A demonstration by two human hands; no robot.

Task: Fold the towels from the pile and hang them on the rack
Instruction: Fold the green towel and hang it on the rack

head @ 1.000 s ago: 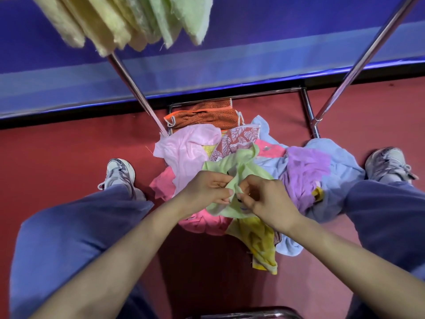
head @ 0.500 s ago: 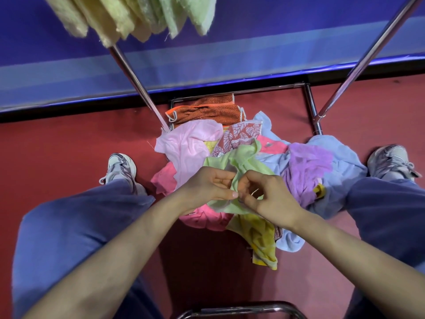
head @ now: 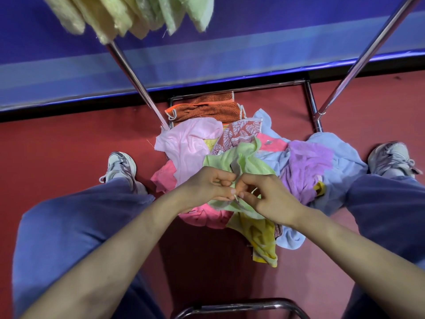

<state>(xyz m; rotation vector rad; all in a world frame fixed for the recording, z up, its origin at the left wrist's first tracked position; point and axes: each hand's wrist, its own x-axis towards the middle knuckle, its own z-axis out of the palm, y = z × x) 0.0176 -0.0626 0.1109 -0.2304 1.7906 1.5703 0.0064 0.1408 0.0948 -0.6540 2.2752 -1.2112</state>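
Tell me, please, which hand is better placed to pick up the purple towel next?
Right, probably. The purple towel lies just beyond the right hand; the left hand would have to cross over. Both hands pinch the green towel, so one must let go.

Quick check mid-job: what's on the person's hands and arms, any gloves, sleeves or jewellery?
The left hand and right hand wear no gloves, and no rings, watch or bracelet show. The forearms are uncovered, no sleeve in view. Blue trousers and white-grey trainers are worn.

1 pale sneaker [head: 119, 168] sits on the red floor [head: 57, 146] left of the left hand [head: 207, 185], a second sneaker [head: 391, 157] right of the right hand [head: 271, 196].
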